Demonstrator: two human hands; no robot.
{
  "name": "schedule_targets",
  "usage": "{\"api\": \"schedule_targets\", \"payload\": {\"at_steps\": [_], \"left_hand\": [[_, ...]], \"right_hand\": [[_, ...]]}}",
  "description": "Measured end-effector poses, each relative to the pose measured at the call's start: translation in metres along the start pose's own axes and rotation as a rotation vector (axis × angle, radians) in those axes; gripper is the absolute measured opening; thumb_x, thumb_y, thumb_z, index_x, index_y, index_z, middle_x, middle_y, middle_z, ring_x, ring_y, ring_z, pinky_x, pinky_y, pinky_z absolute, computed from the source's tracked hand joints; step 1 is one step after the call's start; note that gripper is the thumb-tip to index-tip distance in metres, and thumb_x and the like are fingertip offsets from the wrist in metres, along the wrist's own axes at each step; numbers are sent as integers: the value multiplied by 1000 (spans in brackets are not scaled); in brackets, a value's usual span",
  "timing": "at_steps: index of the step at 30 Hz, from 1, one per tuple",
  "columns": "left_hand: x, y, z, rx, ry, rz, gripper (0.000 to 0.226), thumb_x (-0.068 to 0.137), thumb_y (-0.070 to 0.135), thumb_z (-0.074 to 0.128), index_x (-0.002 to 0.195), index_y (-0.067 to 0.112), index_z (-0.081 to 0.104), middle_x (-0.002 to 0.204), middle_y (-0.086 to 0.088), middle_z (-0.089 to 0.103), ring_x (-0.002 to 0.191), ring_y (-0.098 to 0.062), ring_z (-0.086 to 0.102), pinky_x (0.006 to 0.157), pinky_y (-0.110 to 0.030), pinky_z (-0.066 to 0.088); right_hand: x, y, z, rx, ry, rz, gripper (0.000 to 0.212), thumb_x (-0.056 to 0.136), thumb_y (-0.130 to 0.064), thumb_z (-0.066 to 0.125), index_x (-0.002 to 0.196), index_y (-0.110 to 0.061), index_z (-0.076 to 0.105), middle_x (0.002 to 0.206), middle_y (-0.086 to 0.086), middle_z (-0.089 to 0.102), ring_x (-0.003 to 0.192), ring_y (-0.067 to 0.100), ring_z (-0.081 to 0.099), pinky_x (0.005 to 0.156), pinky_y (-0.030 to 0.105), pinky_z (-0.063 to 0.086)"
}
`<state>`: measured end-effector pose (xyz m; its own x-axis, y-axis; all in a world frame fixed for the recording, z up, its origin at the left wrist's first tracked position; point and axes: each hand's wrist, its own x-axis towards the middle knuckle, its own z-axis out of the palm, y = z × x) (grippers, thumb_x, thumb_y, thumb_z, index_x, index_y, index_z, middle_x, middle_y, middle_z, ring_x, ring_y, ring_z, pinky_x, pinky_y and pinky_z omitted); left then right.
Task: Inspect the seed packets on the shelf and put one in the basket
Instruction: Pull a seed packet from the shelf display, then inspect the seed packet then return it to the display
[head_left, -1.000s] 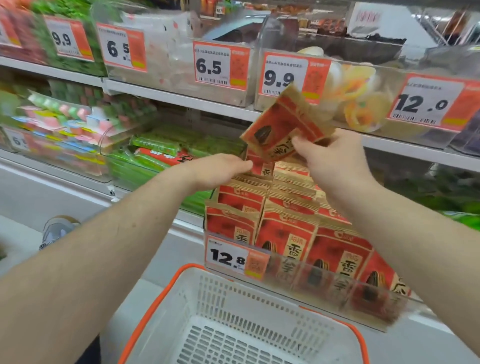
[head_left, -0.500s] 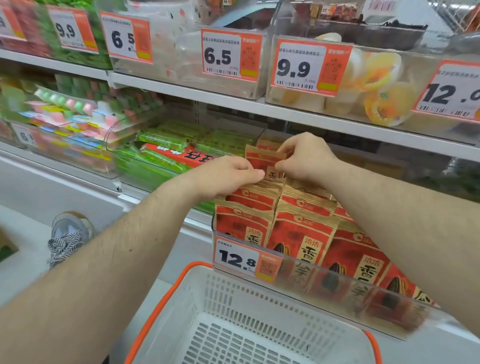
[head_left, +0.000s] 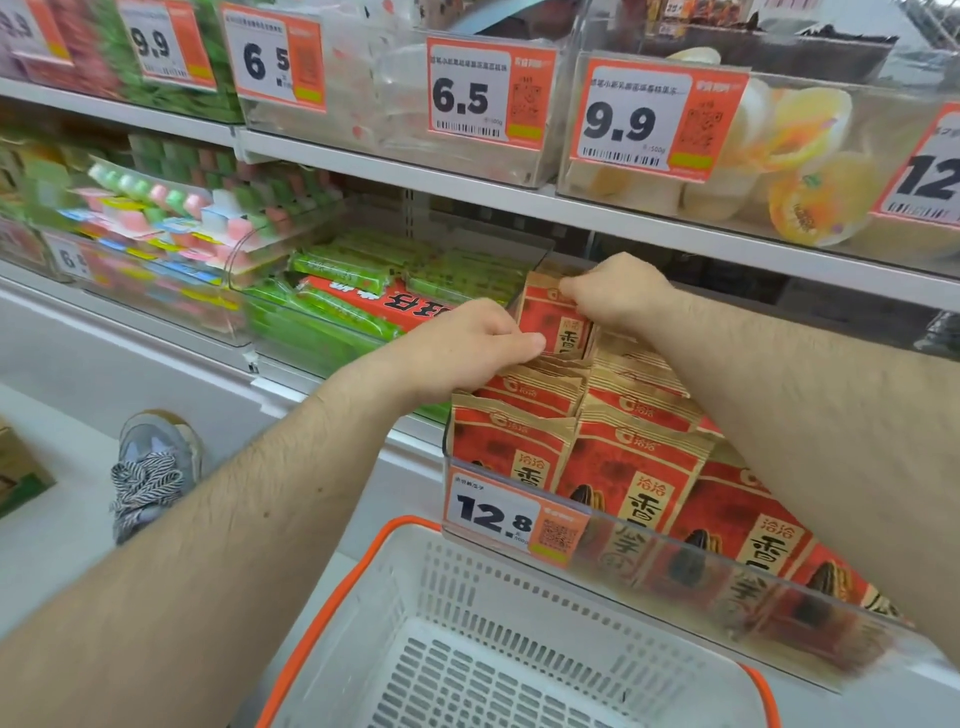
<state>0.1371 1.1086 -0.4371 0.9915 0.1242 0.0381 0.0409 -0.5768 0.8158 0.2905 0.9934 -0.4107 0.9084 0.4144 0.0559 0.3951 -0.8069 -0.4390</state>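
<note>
A white basket (head_left: 498, 649) with an orange rim is seen nearest, below the shelf edge, with nothing visible in it. Just beyond it, a clear bin (head_left: 675, 582) bearing a 12.8 price tag (head_left: 511, 519) is filled with upright rows of red seed packets (head_left: 628, 467). Over the rows, the left hand (head_left: 462, 348) is curled, its fingertips pressed against the packet tops. Further back, one raised packet (head_left: 550, 322) is pinched at its top edge by the right hand (head_left: 618, 293), above the back of the row. Green packs (head_left: 332, 306) are stacked in the neighbouring bin to the left. On the shelf above, bins are marked 6.5 and 9.9.
</note>
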Motion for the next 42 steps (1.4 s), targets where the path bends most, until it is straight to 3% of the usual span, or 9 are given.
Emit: {"api": "schedule_targets", "payload": {"at_steps": [5,9,13,20,24,28,31,37,42], "left_hand": [[-1,2,1,20,61,-37,43,96,47,58,82,9,74,112,4,57,97,-20,66,92,-42,54],[-3,4,-1,43,18,-30,52,94,49,56,98,-1,72,114,-10,70,107,-32,66,94,-46,52],[-4,5,-1,6,48,-64,40,97,42,56,98,7,75,114,1,71,106,-27,68,95,-46,53],[-18,16,-5,-238,393,55,16,99,28,57,111,21,65,110,11,66,94,9,61,88,-26,49],[-36,28,-7,-245,587,161,74,96,24,62,155,18,17,156,4,30,137,-7,36,112,-27,33],[-63,35,-2,1,692,242,92,87,41,62,158,14,10,142,12,32,137,0,29,120,-30,24],[-81,29,3,80,736,218,92,79,51,57,155,16,19,153,-4,39,142,-22,38,115,-52,33],[-115,26,11,-202,880,168,63,82,38,59,141,19,49,130,3,57,118,-5,54,100,-39,51],[-127,29,8,-116,978,302,26,87,37,56,113,41,58,119,-2,59,111,-20,60,92,-48,53]], "right_hand": [[-22,-7,-5,116,-273,-156,34,102,-53,39,121,-38,64,136,1,59,121,26,58,106,44,43],[-21,-5,-8,-24,-319,-84,20,91,-39,62,104,-26,70,116,0,64,103,23,62,95,44,51],[-25,-7,-5,-397,-31,-99,14,91,-30,65,98,-21,73,91,-2,68,91,21,58,98,43,41],[-58,-29,-37,221,492,-271,14,94,-31,62,94,-18,67,82,-5,59,79,15,55,65,19,41],[-82,-41,-47,614,670,-254,22,94,-34,63,78,-19,58,71,-13,58,67,2,55,54,10,40],[-103,-52,-40,893,455,-236,20,91,-30,68,74,-21,62,80,-3,73,76,13,71,71,41,61],[-129,-52,-29,860,237,-287,18,93,-24,69,76,-20,65,73,-3,71,60,7,65,59,29,53],[-167,-40,-22,687,123,-487,12,94,-23,68,86,-15,71,74,-3,73,58,3,64,66,32,59],[-183,-47,-21,811,100,-534,17,95,-16,67,78,-20,66,74,0,72,59,7,65,63,29,57]]}}
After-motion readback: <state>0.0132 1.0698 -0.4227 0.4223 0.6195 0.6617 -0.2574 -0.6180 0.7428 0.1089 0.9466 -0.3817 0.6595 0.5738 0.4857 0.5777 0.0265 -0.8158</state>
